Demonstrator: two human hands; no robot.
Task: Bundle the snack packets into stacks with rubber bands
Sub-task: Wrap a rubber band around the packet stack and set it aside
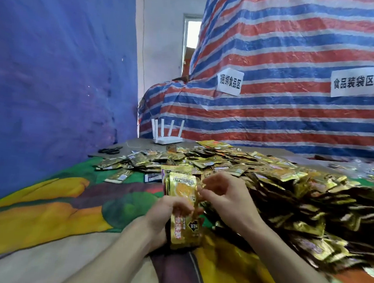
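A stack of gold snack packets (183, 198) stands upright in front of me, its top packet showing an orange picture. My left hand (164, 216) grips the stack around its middle from the left. My right hand (224, 194) is at the stack's right edge with fingers curled and fingertips pinched at the packet's side; whether a rubber band is between them is too blurred to tell. A big heap of loose gold packets (288, 191) spreads across the table to the right and behind.
A colourful printed cloth (57, 205) covers the table on the left. A white router (168, 133) and black scissors (111, 151) lie at the far edge. A striped tarp (271, 102) with paper labels rises behind; a blue sheet (54, 78) hangs left.
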